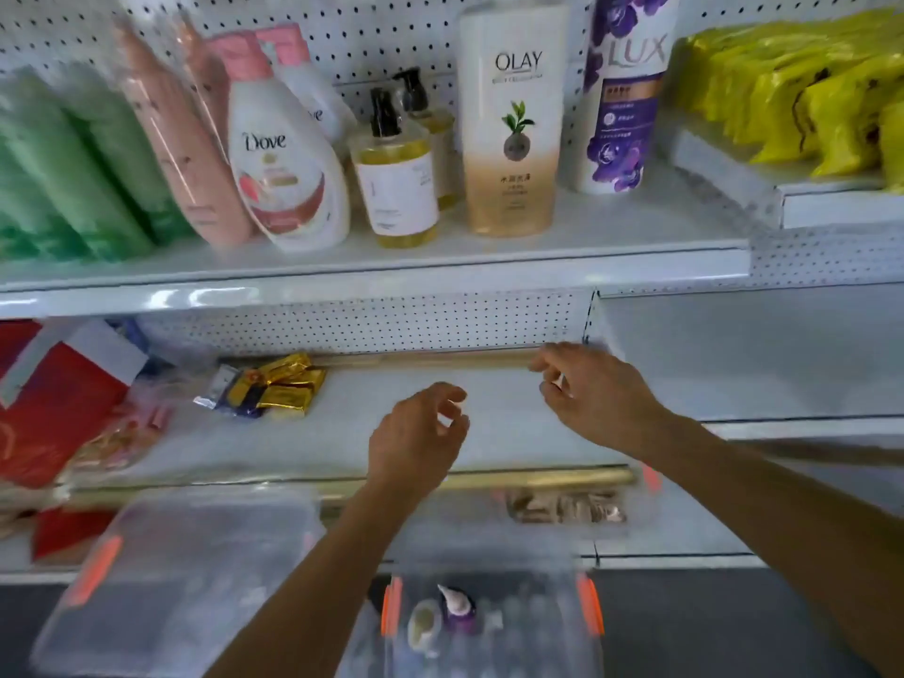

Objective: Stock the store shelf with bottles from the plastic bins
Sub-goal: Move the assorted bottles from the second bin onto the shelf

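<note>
On the upper shelf (636, 227) stand an Olay bottle (511, 119), a purple Lux bottle (623, 90), two amber pump bottles (396, 178), a white Dove bottle (288, 173), pink bottles (181, 139) and green bottles (73, 163). My left hand (416, 442) and my right hand (592, 393) hover over the lower shelf (489, 423), fingers loosely curled, holding nothing. Below them a clear plastic bin (489, 623) with orange clips holds a purple-capped bottle (457, 606) and blurred others. A second clear bin (171, 579) sits to the left.
Gold-wrapped packets (279, 386) lie on the lower shelf to the left of my hands. Red packages (54, 398) fill its left end. Yellow bags (802, 90) are stacked on the raised shelf at the upper right. A pegboard back panel (367, 320) closes the shelf.
</note>
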`<action>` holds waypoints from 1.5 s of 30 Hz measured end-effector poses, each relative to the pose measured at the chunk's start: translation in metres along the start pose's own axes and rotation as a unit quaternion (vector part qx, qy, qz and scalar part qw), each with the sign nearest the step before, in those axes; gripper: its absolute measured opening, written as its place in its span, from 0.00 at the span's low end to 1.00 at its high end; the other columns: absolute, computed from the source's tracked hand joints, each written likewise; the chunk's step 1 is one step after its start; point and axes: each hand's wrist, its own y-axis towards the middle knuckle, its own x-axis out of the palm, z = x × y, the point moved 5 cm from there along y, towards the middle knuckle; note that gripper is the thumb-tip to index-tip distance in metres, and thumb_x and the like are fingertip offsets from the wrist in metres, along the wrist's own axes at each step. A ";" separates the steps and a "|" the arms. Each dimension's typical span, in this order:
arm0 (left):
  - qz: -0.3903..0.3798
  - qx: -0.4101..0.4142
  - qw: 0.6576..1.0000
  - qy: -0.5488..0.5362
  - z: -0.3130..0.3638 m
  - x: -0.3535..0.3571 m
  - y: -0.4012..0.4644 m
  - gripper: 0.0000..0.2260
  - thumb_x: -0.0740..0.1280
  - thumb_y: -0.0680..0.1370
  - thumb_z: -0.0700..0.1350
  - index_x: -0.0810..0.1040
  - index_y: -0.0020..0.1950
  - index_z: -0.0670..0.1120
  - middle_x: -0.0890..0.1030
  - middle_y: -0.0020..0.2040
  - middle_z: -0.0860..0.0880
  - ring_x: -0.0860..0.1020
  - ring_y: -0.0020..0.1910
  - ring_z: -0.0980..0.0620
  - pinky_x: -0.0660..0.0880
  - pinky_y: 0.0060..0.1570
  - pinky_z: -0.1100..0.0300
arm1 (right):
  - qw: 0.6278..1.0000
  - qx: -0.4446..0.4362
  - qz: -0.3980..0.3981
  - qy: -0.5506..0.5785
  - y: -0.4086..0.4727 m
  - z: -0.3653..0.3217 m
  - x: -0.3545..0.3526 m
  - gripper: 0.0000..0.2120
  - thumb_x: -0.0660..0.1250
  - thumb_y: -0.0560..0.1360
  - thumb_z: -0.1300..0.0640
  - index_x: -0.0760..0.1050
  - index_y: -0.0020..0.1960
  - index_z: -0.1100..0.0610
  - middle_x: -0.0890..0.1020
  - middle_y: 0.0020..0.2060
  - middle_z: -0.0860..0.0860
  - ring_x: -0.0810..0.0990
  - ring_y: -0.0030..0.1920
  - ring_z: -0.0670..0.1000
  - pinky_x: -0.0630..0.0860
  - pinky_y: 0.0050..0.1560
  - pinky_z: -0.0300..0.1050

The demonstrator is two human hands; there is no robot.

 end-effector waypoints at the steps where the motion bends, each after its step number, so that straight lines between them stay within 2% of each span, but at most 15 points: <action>1: -0.016 -0.011 1.000 -0.005 -0.015 0.007 -0.004 0.10 0.65 0.78 0.52 0.76 0.58 0.59 0.78 0.45 0.64 0.79 0.42 0.61 0.78 0.50 0.56 | 1.000 0.001 -0.014 0.014 -0.003 -0.004 0.016 0.10 0.62 0.78 0.55 0.74 0.59 0.49 0.80 0.52 0.44 0.78 0.50 0.48 0.73 0.54 0.46; 3: -0.042 -0.039 0.998 -0.016 -0.048 0.021 -0.013 0.09 0.65 0.78 0.52 0.76 0.58 0.58 0.79 0.46 0.63 0.80 0.44 0.58 0.78 0.50 0.56 | 0.998 0.004 -0.049 0.032 -0.009 -0.011 0.052 0.11 0.62 0.78 0.55 0.73 0.60 0.49 0.80 0.53 0.44 0.78 0.49 0.47 0.73 0.51 0.44; 6: -0.074 -0.087 0.993 -0.016 -0.097 0.045 -0.029 0.10 0.66 0.77 0.49 0.78 0.57 0.56 0.82 0.49 0.57 0.81 0.48 0.54 0.75 0.50 0.62 | 0.993 0.014 -0.111 0.032 -0.021 -0.016 0.110 0.11 0.61 0.79 0.54 0.73 0.61 0.48 0.79 0.56 0.45 0.79 0.54 0.50 0.70 0.49 0.42; 9: -0.130 -0.144 0.980 -0.035 -0.146 0.080 -0.048 0.10 0.66 0.77 0.46 0.78 0.57 0.51 0.83 0.52 0.51 0.81 0.52 0.50 0.75 0.55 0.57 | 0.983 0.025 -0.182 0.026 -0.037 -0.016 0.171 0.13 0.60 0.79 0.54 0.72 0.62 0.49 0.78 0.60 0.45 0.77 0.60 0.52 0.72 0.54 0.44; 16: -0.234 -0.235 0.943 -0.033 -0.235 0.181 -0.088 0.10 0.65 0.77 0.47 0.77 0.59 0.52 0.81 0.56 0.50 0.80 0.54 0.50 0.75 0.56 0.56 | 0.945 0.067 -0.319 0.031 -0.075 0.009 0.309 0.15 0.58 0.79 0.56 0.70 0.65 0.49 0.77 0.61 0.47 0.75 0.61 0.50 0.72 0.55 0.43; 21: -0.258 -0.233 0.937 -0.038 -0.279 0.256 -0.093 0.15 0.65 0.78 0.49 0.72 0.64 0.50 0.79 0.60 0.51 0.79 0.56 0.50 0.74 0.57 0.58 | 0.920 0.106 -0.373 0.061 -0.105 0.041 0.409 0.17 0.62 0.78 0.55 0.67 0.66 0.50 0.77 0.61 0.49 0.77 0.60 0.52 0.74 0.54 0.45; 23: -0.258 -0.213 0.942 -0.024 -0.295 0.284 -0.087 0.18 0.64 0.79 0.49 0.69 0.68 0.51 0.76 0.65 0.50 0.77 0.61 0.49 0.73 0.62 0.55 | 0.912 0.135 -0.376 0.096 -0.116 0.054 0.445 0.21 0.66 0.76 0.55 0.64 0.67 0.51 0.77 0.61 0.51 0.78 0.59 0.52 0.76 0.53 0.44; 27: -0.273 -0.153 0.949 0.016 -0.324 0.333 -0.070 0.27 0.67 0.78 0.45 0.62 0.75 0.51 0.70 0.71 0.51 0.71 0.68 0.50 0.68 0.67 0.57 | 0.901 0.187 -0.370 0.127 -0.131 0.076 0.504 0.29 0.71 0.74 0.54 0.60 0.69 0.52 0.74 0.63 0.52 0.78 0.58 0.53 0.74 0.50 0.41; 30: -0.291 -0.117 0.946 0.085 -0.342 0.364 -0.060 0.36 0.72 0.74 0.47 0.57 0.77 0.52 0.74 0.68 0.50 0.75 0.64 0.49 0.73 0.63 0.54 | 0.901 0.199 -0.363 0.132 -0.131 0.086 0.542 0.33 0.73 0.72 0.53 0.59 0.71 0.53 0.72 0.65 0.54 0.77 0.60 0.54 0.76 0.54 0.45; 33: -0.317 -0.147 0.933 0.089 -0.363 0.390 -0.053 0.44 0.77 0.69 0.48 0.53 0.77 0.52 0.79 0.62 0.49 0.79 0.58 0.46 0.76 0.57 0.53 | 0.897 0.210 -0.350 0.167 -0.126 0.091 0.575 0.37 0.75 0.70 0.56 0.58 0.72 0.55 0.71 0.67 0.54 0.75 0.63 0.55 0.75 0.59 0.47; 35: -0.344 -0.148 0.925 0.066 -0.372 0.406 -0.051 0.44 0.79 0.66 0.49 0.58 0.75 0.51 0.78 0.63 0.49 0.78 0.59 0.45 0.76 0.58 0.51 | 0.894 0.212 -0.346 0.191 -0.122 0.094 0.594 0.37 0.76 0.68 0.58 0.60 0.71 0.55 0.72 0.66 0.54 0.75 0.63 0.55 0.75 0.60 0.48; 39: -0.356 -0.104 0.928 0.030 -0.378 0.428 -0.045 0.35 0.80 0.63 0.48 0.72 0.68 0.54 0.80 0.61 0.53 0.78 0.59 0.49 0.74 0.61 0.55 | 0.896 0.223 -0.310 0.228 -0.116 0.102 0.618 0.38 0.79 0.64 0.57 0.66 0.70 0.56 0.75 0.63 0.54 0.76 0.61 0.56 0.75 0.59 0.49; 42: -0.338 -0.096 0.936 -0.010 -0.380 0.431 -0.038 0.31 0.80 0.63 0.47 0.76 0.64 0.55 0.82 0.57 0.53 0.78 0.56 0.49 0.73 0.59 0.56 | 0.909 0.206 -0.262 0.249 -0.114 0.107 0.623 0.35 0.80 0.65 0.53 0.70 0.68 0.56 0.79 0.61 0.53 0.78 0.59 0.55 0.76 0.58 0.51; 45: -0.323 -0.087 0.942 -0.034 -0.378 0.428 -0.035 0.28 0.80 0.64 0.47 0.77 0.63 0.53 0.82 0.57 0.52 0.78 0.57 0.49 0.69 0.58 0.61 | 0.915 0.188 -0.256 0.248 -0.112 0.109 0.623 0.34 0.77 0.68 0.51 0.68 0.69 0.54 0.78 0.63 0.51 0.77 0.60 0.53 0.76 0.60 0.50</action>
